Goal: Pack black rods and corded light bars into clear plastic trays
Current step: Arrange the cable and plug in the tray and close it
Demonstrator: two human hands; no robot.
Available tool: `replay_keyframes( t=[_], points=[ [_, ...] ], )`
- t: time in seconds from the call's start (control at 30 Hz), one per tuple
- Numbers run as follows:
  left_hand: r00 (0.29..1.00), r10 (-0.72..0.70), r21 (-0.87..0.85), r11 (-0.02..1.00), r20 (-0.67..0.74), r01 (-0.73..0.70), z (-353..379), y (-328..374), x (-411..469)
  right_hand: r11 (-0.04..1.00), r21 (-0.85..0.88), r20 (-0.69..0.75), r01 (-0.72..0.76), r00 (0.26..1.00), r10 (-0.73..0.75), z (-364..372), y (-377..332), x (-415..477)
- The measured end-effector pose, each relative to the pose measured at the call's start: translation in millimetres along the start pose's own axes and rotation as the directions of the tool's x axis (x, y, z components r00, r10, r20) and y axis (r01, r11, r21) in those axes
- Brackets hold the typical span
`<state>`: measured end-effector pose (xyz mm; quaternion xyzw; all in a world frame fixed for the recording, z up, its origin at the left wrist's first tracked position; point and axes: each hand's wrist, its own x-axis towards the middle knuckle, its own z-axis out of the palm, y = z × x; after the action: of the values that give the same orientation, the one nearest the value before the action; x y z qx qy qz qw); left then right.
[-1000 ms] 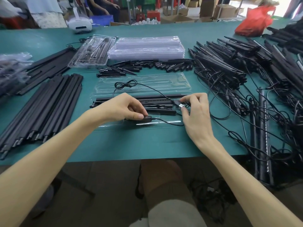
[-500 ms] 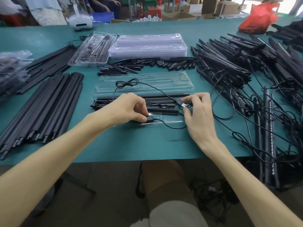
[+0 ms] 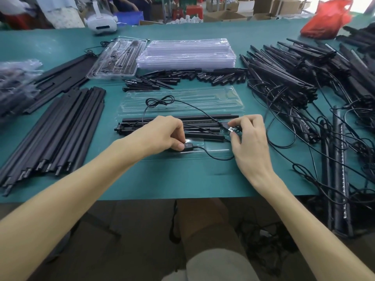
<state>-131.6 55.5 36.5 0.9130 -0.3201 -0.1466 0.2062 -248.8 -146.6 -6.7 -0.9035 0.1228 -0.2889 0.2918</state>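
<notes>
A person sits at a green table, both bare forearms reaching forward over its near edge. In front of them lies an open clear plastic tray, its far half empty apart from a knotted loop of thin black cord. The near half holds a long black light bar lying left to right, with shorter black rods just beside it on the near side.

The left hand is curled, its thumb and fingers pinching a small black switch box on the cord and pressing it against the tray's near part. The right hand pinches the silver plug at the cord's end between thumb and forefinger, just above the right end of the rods. A slack loop of cord runs between the two hands.

To the left, a bundle of long black rods lies on the table. On the far side are a row of short black pieces, a stack of empty clear trays and one packed tray. To the right, a large tangled heap of corded light bars spreads across the table. A red bag sits at the far right, and a white headset at the far left.
</notes>
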Motion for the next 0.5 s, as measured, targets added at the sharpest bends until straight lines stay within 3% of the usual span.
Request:
replay_keyframes(
  t=[0.5],
  points=[
    [0.997,0.064,0.032,0.997,-0.038,-0.063,-4.0,4.5,-9.9,1.000,0.007,0.009,-0.018,1.000,0.018,-1.5,1.1,0.4]
  ],
)
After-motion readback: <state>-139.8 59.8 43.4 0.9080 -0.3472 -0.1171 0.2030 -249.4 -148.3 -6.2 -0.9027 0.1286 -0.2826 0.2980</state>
